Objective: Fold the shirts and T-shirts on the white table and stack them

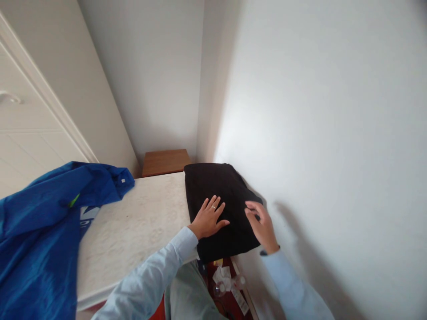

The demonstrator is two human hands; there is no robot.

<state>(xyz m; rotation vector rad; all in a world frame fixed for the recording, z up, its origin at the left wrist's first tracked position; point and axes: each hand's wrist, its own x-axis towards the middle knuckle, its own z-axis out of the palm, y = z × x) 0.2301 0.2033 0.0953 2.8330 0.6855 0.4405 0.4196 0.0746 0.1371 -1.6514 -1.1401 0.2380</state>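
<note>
A folded piece of black fabric (210, 182) lies on the right end of a white, textured surface (143, 213), against the wall. Resting flat on the fabric is my left hand (209, 218), fingers spread and a ring on one finger. My right hand (263, 224) is at the fabric's right side, by the wall. Its fingers are loosely bent, with a gap between them, and nothing shows in them; whether they touch the fabric I cannot tell.
A blue garment (50, 222) is draped over the surface's left side. White cupboard doors (30, 111) stand at the left. A brown wooden top (167, 161) sits in the corner. Below, papers (224, 276) and clear plastic bottles (238, 282) lie beside my leg.
</note>
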